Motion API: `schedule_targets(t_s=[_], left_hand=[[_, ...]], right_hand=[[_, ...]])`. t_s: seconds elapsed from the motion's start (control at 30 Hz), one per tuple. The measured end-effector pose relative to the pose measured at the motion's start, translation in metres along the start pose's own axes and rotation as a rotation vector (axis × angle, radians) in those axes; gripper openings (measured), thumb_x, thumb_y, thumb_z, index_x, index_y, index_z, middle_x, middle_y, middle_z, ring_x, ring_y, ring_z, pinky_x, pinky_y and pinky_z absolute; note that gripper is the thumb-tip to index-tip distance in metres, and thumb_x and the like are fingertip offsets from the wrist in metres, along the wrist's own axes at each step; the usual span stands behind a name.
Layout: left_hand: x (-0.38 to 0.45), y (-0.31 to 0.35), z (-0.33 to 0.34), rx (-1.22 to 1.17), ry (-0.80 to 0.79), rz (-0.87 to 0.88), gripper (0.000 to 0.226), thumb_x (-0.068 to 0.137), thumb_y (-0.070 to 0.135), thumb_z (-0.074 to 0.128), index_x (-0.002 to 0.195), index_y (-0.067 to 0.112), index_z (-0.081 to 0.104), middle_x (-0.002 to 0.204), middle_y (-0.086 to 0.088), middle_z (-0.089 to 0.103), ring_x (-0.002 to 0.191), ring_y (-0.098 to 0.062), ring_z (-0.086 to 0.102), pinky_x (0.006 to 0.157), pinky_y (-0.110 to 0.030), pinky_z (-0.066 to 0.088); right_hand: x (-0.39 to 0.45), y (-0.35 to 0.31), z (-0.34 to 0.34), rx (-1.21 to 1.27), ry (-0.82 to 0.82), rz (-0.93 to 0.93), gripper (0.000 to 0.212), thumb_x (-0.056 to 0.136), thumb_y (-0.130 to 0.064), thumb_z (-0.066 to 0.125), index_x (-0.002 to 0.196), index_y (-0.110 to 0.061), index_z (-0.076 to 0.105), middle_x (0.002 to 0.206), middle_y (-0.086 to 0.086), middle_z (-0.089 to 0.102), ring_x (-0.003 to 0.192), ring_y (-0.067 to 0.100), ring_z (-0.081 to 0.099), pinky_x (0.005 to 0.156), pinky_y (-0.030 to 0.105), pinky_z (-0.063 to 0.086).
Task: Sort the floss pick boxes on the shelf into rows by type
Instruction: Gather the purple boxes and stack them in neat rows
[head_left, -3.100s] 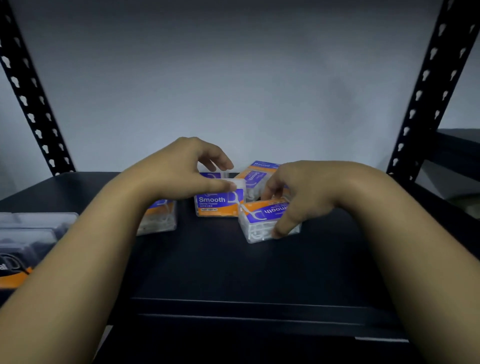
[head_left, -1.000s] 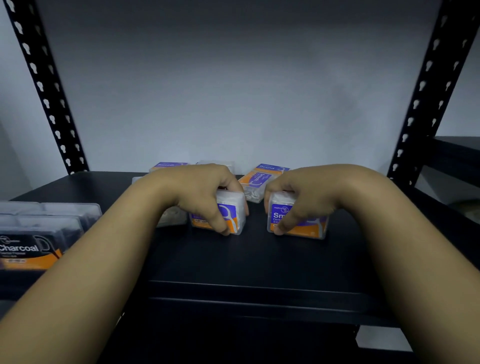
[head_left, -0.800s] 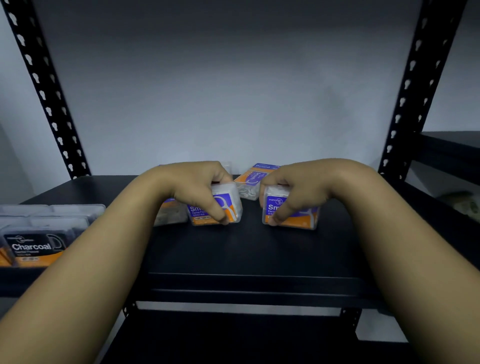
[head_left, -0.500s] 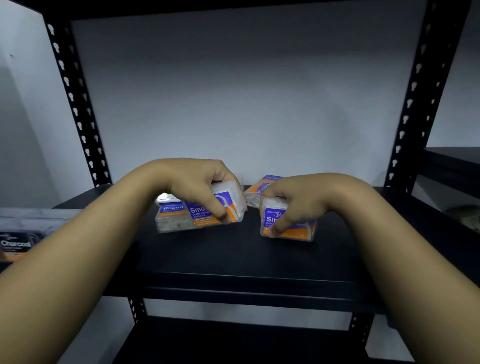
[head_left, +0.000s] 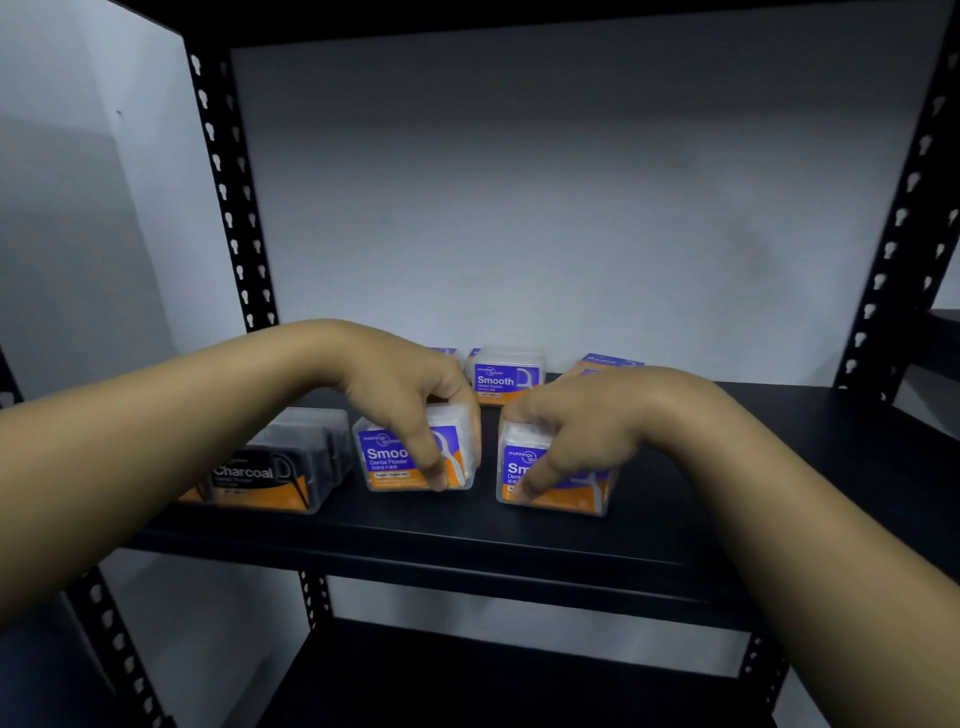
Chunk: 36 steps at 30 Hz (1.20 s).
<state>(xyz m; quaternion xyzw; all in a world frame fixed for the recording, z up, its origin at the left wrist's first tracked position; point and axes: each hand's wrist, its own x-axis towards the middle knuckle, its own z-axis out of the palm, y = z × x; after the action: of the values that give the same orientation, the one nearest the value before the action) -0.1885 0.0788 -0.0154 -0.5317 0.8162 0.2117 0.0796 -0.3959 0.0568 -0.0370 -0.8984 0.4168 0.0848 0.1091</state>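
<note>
Two clear boxes with purple and orange "Smooth" labels stand upright near the front of the black shelf (head_left: 779, 467). My left hand (head_left: 400, 395) grips the left Smooth box (head_left: 387, 462) from above. The right Smooth box (head_left: 566, 493) is gripped the same way by my right hand (head_left: 582, 421). A black "Charcoal" box (head_left: 280, 467) stands just left of the left box. Behind, a third Smooth box (head_left: 506, 376) stands upright, and a "Round" box (head_left: 610, 361) lies flat at the back right.
Black perforated shelf posts rise at the left (head_left: 228, 187) and right (head_left: 904, 208). A grey wall closes the back. A lower shelf (head_left: 467, 686) lies beneath. More boxes sit partly hidden behind my left hand.
Both hands have carried their Smooth boxes leftward along the shelf; the left box now sits beside the Charcoal box. The view has shifted, showing a third Smooth box behind.
</note>
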Motion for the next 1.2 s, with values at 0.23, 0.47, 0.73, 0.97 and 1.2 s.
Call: schedule_targets(t_s=[0.23,0.47,0.73,0.97,1.2], left_hand=[[0.005,-0.012,0.006,0.086,0.002,0.002,0.031,0.074,0.032,0.089,0.101,0.027,0.076,0.093,0.012,0.079,0.086,-0.008,0.075,0.088,-0.039,0.061],[-0.007,-0.018,0.000,0.118,0.095,0.068,0.027,0.072,0.041,0.090,0.091,0.034,0.072,0.084,0.018,0.077,0.077,0.000,0.073,0.075,-0.023,0.059],[-0.010,-0.020,0.000,0.117,0.087,0.124,0.026,0.081,0.044,0.080,0.103,0.033,0.072,0.097,0.016,0.078,0.087,-0.002,0.074,0.085,-0.033,0.063],[-0.009,-0.022,0.003,0.075,0.096,0.157,0.035,0.081,0.044,0.080,0.110,0.026,0.073,0.101,0.012,0.079,0.091,-0.006,0.075,0.088,-0.039,0.062],[-0.007,-0.020,0.007,0.087,0.116,0.155,0.031,0.082,0.043,0.080,0.107,0.026,0.073,0.098,0.012,0.079,0.088,-0.007,0.075,0.088,-0.039,0.062]], right_hand=[[0.009,-0.014,0.000,0.038,-0.015,-0.002,0.030,0.083,-0.046,0.081,0.099,-0.040,0.057,0.110,-0.006,0.066,0.100,0.023,0.071,0.088,0.045,0.062],[-0.001,-0.014,0.010,0.024,0.111,0.033,0.036,0.079,-0.059,0.079,0.098,-0.036,0.059,0.099,-0.014,0.066,0.090,0.007,0.065,0.085,0.034,0.056],[-0.005,-0.018,0.017,0.055,0.176,0.040,0.036,0.080,-0.060,0.077,0.101,-0.038,0.060,0.099,-0.016,0.064,0.088,0.001,0.061,0.074,0.026,0.048],[-0.004,-0.022,0.018,0.088,0.170,0.044,0.035,0.081,-0.058,0.078,0.105,-0.041,0.059,0.099,-0.017,0.064,0.087,0.000,0.061,0.071,0.024,0.046],[-0.002,-0.027,0.017,0.065,0.139,0.061,0.032,0.084,-0.056,0.077,0.105,-0.041,0.057,0.101,-0.017,0.063,0.089,0.001,0.060,0.075,0.026,0.048]])
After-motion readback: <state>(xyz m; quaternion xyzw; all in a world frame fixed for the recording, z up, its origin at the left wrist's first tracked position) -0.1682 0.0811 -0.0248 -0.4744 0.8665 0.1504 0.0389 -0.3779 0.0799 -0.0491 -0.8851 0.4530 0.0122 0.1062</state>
